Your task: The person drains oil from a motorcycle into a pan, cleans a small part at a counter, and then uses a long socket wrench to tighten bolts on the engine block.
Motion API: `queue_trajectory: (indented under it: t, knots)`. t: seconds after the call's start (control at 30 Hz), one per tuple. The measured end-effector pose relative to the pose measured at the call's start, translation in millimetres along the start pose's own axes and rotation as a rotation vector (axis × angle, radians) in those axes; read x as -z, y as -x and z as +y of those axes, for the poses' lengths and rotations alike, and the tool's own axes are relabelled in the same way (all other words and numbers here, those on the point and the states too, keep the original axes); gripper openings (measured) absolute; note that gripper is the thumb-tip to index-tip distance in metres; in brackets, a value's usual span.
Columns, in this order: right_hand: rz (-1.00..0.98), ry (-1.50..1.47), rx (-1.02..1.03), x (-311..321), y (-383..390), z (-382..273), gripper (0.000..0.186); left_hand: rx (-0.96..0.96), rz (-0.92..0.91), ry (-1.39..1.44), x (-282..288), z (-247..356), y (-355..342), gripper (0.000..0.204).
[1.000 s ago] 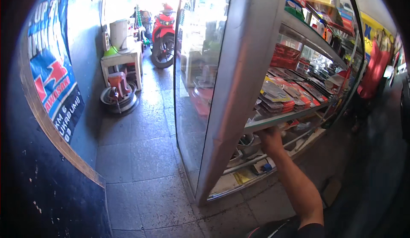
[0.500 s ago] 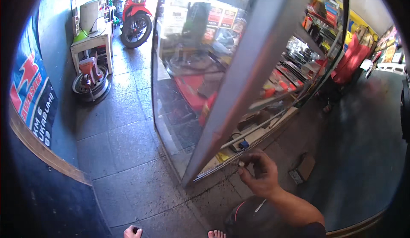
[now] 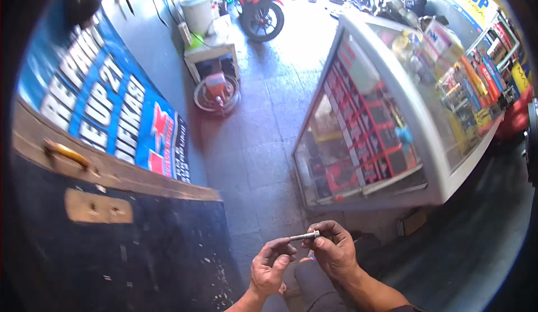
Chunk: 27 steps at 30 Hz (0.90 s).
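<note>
A slim metal bolt (image 3: 301, 237) lies nearly level between my two hands in front of me. The thumb and fingers of my right hand (image 3: 336, 251) are closed round its head end. My left hand (image 3: 270, 267) has its fingers curled, and their tips meet the thin end of the bolt. Both hands are dark with grime on the fingers. Below them show my knee (image 3: 314, 283) and part of a bare foot.
A glass display case (image 3: 434, 161) stands ahead to the right, a dark workbench (image 3: 157, 245) to the left. Beyond are a wheel rim (image 3: 208, 100) by a small table (image 3: 208, 52) and a red motorcycle (image 3: 259, 7). A brownish block (image 3: 412, 222) lies beside the case.
My view has swung right and the display case appears farther off. My left hand has come up from low down to meet my right. The bolt's shaft now shows between them.
</note>
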State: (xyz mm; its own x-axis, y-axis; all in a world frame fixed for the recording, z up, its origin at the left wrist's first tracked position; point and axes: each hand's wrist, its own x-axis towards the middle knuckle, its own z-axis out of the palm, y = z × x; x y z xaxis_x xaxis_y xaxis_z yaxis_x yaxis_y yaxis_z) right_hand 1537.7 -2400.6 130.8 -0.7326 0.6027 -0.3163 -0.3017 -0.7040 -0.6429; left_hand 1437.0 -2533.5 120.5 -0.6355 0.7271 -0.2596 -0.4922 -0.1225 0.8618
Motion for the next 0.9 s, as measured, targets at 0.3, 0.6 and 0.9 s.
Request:
queue_trajectory:
  t: [0.3, 0.6, 0.9]
  knots:
    - [0.228, 0.880, 0.307, 31, -122, 12, 0.019, 0.393, -0.304, -0.550, -7, 32, -178, 0.026]
    - [0.340, 0.703, -0.185, -40, -246, -45, 0.020, 0.853, -0.621, -0.538, -16, 109, -366, 0.024]
    - [0.648, 0.837, 0.068, -87, -544, -176, 0.026, 0.897, -0.763, -0.682, -126, 189, -725, 0.027]
